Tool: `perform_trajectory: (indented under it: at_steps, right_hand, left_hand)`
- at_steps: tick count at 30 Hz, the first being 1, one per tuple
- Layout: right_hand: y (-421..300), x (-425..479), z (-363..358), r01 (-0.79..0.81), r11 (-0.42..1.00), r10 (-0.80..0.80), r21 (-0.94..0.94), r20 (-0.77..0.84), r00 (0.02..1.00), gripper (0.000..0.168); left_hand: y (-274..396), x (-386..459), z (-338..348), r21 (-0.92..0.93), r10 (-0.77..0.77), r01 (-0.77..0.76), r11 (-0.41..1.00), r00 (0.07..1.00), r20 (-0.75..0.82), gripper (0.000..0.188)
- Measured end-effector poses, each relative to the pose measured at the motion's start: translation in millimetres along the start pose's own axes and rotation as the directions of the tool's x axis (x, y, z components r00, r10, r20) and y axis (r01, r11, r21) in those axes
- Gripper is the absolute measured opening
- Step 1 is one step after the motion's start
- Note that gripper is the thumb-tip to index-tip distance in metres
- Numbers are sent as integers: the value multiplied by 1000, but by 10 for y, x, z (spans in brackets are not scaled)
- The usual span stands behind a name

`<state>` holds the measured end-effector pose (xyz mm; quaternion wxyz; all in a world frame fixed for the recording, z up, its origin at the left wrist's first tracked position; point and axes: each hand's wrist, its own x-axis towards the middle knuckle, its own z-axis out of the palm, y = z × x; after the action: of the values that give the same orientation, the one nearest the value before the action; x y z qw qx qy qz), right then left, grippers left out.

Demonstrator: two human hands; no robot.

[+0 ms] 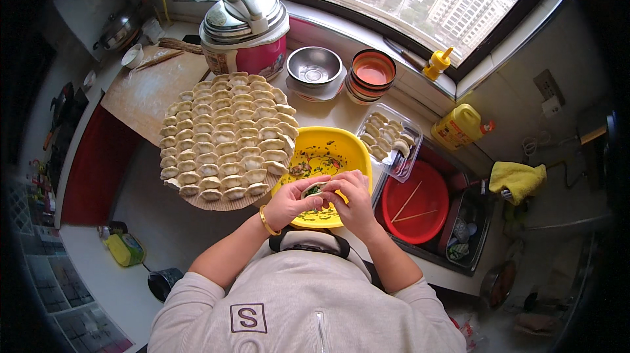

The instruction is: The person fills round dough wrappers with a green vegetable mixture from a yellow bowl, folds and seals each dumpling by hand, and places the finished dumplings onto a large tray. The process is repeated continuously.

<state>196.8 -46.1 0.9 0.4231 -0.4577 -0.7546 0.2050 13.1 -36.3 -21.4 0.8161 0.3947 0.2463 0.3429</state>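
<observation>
My left hand [294, 204] and my right hand [350, 196] hold one dumpling [313, 189] between them, above the near part of a yellow plastic basin [362, 156]. Green filling shows through the gap in its dough wrapper. The fingers of my right hand pinch the wrapper's right end, and my left hand cups the other side. Smears of chopped filling [300, 170] cling to the basin's floor and walls. Left of the basin, rows of folded dumplings [229, 136] cover a round tray [248, 200] of ridged, straw-coloured material.
A clear plastic box [417, 137] with several dumplings stands at the sink's corner. A red basin [415, 235] holding two chopsticks sits in the sink. Behind are a pressure cooker [246, 57], a steel bowl [315, 65] and stacked bowls [372, 75]. A floured wooden board [147, 89] lies at left.
</observation>
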Motion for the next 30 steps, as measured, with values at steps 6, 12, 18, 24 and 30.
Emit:
perform_trajectory:
  at_steps: [6,12,18,24,30]
  right_hand:
    - [-44,43,32,11,1000,-13,-21,-80,997,13]
    - [47,57,20,47,999,-49,-27,-48,998,18]
    - [10,154,-34,155,987,-154,-36,24,988,18]
    - [51,126,28,180,982,-179,-54,26,984,13]
    - [41,85,109,155,976,-164,-153,-51,985,15]
  left_hand:
    - [-9,-11,16,106,59,-57,993,998,-15,48]
    - [23,-22,4,217,42,-40,975,999,-5,46]
    - [89,3,20,149,81,-86,985,996,39,55]
    - [54,19,44,166,121,-122,979,993,13,53]
    - [-159,-9,23,325,173,-125,937,978,-121,38]
